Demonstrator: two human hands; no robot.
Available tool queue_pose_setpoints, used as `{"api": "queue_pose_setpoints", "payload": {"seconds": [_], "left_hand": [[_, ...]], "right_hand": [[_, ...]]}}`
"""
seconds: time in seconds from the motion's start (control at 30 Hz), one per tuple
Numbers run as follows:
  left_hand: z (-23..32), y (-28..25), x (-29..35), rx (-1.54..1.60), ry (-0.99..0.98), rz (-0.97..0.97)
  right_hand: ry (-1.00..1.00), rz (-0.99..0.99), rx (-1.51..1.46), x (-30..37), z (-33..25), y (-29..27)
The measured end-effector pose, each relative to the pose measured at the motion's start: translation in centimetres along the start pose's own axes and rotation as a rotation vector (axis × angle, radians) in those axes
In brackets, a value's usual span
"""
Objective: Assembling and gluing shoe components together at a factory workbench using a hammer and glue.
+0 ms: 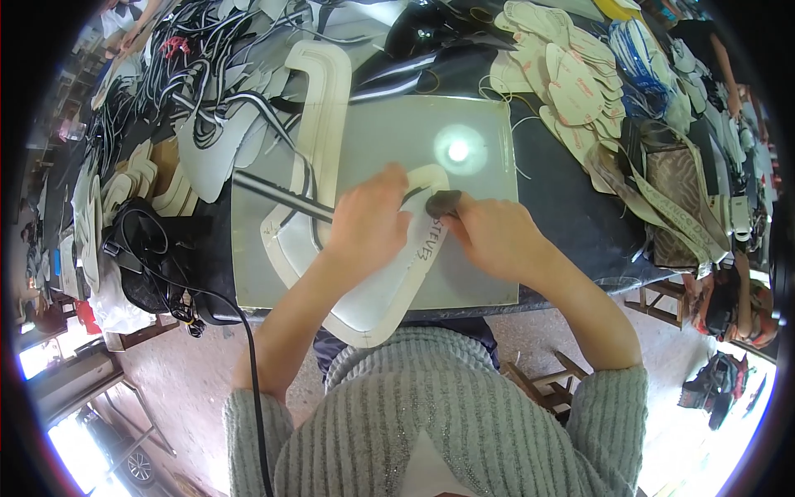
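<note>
Grey ribbed sweater (431,414) at bottom edge, both forearms reach up onto a pale glass work plate (489,273). Black cord (252,373) runs down past left elbow. Left hand (368,224) curled closed round a dark rod-shaped tool (277,193), tool lies slanted over the plate. Right hand (489,236) fingers pressed together, pinching a small dark piece (443,201) at the tool tip. Under both hands: white curved shoe-upper cutout (389,290), flat on plate. Light spot (458,150) beyond. Far right: stacked beige insoles (571,83). Far left: heap of black-white straps (207,50).
</note>
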State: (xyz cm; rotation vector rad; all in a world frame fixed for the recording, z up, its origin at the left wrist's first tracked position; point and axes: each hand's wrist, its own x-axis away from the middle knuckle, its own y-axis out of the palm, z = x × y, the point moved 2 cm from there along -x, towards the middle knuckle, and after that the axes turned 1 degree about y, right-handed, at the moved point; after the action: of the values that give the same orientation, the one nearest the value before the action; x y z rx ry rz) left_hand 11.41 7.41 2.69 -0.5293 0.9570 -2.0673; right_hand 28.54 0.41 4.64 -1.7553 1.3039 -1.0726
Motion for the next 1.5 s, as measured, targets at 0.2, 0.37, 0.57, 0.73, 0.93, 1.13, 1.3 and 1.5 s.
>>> {"api": "queue_pose_setpoints", "payload": {"seconds": [0.2, 0.37, 0.57, 0.73, 0.93, 1.13, 1.3, 1.5], "left_hand": [[-0.8, 0.9, 0.9, 0.061, 0.104, 0.075], [-1.1, 1.0, 1.0, 0.071, 0.224, 0.136], [-1.8, 1.0, 1.4, -0.149, 0.503, 0.204], [-1.7, 1.2, 1.2, -0.315, 0.616, 0.233], [-1.9, 1.3, 1.3, -0.287, 0.610, 0.244], [-1.8, 1.2, 1.3, -0.273, 0.569, 0.180], [-1.6, 1.3, 1.6, -0.302, 0.562, 0.193], [-1.7, 1.4, 1.6, -0.294, 0.555, 0.198]], "right_hand": [[-0.017, 0.029, 0.021, -1.4, 0.7, -0.8], [0.002, -0.036, 0.049, -1.8, 0.7, -0.8], [-0.040, 0.001, 0.002, -2.3, 1.1, -1.5], [-0.115, 0.076, 0.029, -3.2, 0.6, -3.3], [-0.134, 0.026, 0.178, -3.6, 0.7, -2.6], [-0.046, -0.043, 0.134, -3.5, 0.7, -1.4], [-0.152, 0.046, 0.173, -3.5, 0.4, -2.4], [-0.116, 0.001, 0.180, -3.6, 0.3, -1.4]]}}
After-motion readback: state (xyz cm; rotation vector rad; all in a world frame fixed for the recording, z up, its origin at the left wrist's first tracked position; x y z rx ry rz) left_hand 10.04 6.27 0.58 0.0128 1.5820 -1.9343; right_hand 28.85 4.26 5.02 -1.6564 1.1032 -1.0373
